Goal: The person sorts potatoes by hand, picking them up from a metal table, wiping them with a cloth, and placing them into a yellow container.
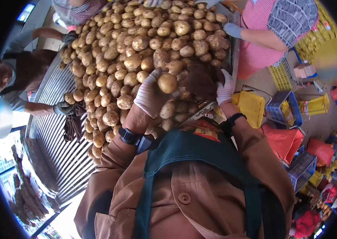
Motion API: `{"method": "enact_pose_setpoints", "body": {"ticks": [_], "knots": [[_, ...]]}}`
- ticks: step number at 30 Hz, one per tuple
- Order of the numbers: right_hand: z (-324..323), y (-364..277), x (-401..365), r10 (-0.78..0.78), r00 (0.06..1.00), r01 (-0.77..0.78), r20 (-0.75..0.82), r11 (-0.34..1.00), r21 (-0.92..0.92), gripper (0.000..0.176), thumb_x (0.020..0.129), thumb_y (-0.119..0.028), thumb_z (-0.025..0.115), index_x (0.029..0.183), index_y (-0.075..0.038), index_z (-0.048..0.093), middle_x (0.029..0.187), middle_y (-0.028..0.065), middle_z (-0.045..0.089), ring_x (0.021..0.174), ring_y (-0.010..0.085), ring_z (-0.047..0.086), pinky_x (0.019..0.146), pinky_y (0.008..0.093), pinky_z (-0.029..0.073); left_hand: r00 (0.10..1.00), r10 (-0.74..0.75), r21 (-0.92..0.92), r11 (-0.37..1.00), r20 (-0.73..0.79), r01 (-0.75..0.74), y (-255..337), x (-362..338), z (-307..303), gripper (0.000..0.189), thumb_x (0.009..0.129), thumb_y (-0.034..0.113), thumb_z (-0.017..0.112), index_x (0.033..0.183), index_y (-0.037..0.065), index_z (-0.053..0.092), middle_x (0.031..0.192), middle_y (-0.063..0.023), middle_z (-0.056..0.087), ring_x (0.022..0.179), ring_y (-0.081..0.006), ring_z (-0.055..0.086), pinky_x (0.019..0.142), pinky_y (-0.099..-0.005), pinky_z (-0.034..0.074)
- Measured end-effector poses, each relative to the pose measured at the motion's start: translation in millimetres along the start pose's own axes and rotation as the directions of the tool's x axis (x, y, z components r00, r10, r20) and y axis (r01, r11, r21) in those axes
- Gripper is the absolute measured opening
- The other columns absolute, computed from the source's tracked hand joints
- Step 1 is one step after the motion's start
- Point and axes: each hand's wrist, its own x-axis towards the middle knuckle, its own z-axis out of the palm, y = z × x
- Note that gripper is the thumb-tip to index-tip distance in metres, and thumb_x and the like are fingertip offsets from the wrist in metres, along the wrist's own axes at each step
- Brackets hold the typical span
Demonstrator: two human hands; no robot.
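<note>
My left hand (152, 99), white-striped glove, holds smooth round yellow-brown potato (167, 83) by heaped earthy-brown potatoes (136, 44); right hand (225, 87), gloved alike, touches dark-brown fabric-like bundle (199, 81), grip unclear. I'd cup potato firmly, fingertips clear of bundle's folds.

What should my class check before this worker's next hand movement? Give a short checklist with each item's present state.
1. Potato secured: ok, it sits in the left hand.
2. Dark brown cloth held: ok, the right hand grips its edge.
3. Cloth is a bag with its mouth open: cannot tell, its folds hide this.
4. Striped gloves worn: ok, on both hands.
5. Co-workers' hands out of the way: ok, the nearest, a gloved hand at upper right, is apart from both.
6. Potato free of flaws: cannot tell, its far side is hidden.
</note>
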Motion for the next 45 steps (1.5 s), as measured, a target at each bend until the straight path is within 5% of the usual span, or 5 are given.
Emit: {"method": "enact_pose_setpoints", "body": {"ticks": [12,15,23,36,45], "knots": [[-5.0,15.5,-8.7,0.008,1.000,-0.009,0.009,0.996,0.089,0.040,0.084,-0.015,0.061,0.122,-0.004,0.056,0.115,0.0159,0.062,0.111,0.0336,0.057,0.098,0.0400,0.045,0.892,-0.452,0.462,0.793,0.012,0.396,-189.1,143.0,89.2,0.050,0.088,0.036,0.067,0.129,0.013,0.050,0.130,-0.0204,0.051,0.128,-0.0368,0.044,0.103,-0.0711,0.033],[-4.4,17.5,-2.2,0.007,0.999,-0.011,0.033,0.993,0.121,0.042,0.084,-0.017,0.062,0.123,-0.003,0.057,0.117,0.0164,0.062,0.112,0.0337,0.057,0.100,0.0402,0.044,0.974,-0.028,0.973,0.072,0.223,-0.221,-174.1,119.1,100.4,0.051,0.086,0.034,0.069,0.128,0.006,0.060,0.129,-0.0229,0.052,0.109,-0.0326,0.059,0.099,-0.0441,0.046],[3.5,8.5,6.5,-0.036,0.999,0.033,0.030,0.993,0.117,0.045,0.079,-0.011,0.063,0.122,0.002,0.058,0.121,0.0193,0.062,0.116,0.0355,0.056,0.106,0.0400,0.040,0.857,0.411,0.745,0.455,0.310,-0.488,-44.1,69.1,14.7,0.040,0.093,0.017,0.067,0.129,0.001,0.058,0.116,-0.0101,0.067,0.106,-0.0162,0.061,0.091,-0.0309,0.051],[6.7,0.9,6.7,0.215,0.953,-0.292,0.213,0.842,0.454,0.060,0.081,0.014,0.050,0.138,-0.004,0.048,0.133,0.0133,0.055,0.118,0.0264,0.053,0.108,0.0366,0.039,0.709,0.695,0.660,-0.588,0.115,0.469,190.1,-29.3,-182.0,0.051,0.082,0.015,0.064,0.132,0.013,0.055,0.137,-0.0154,0.052,0.122,-0.0379,0.052,0.099,-0.0453,0.047],[19.0,56.9,6.8,0.183,0.963,-0.257,0.200,0.852,0.456,0.055,0.083,0.009,0.055,0.136,-0.002,0.049,0.132,0.0134,0.055,0.118,0.0258,0.053,0.108,0.0343,0.039,0.766,0.641,0.945,0.277,-0.045,-0.176,215.7,-31.2,-195.5,0.056,0.087,0.021,0.071,0.138,0.009,0.050,0.128,-0.0117,0.060,0.108,-0.0310,0.062,0.091,-0.0410,0.053]]}}
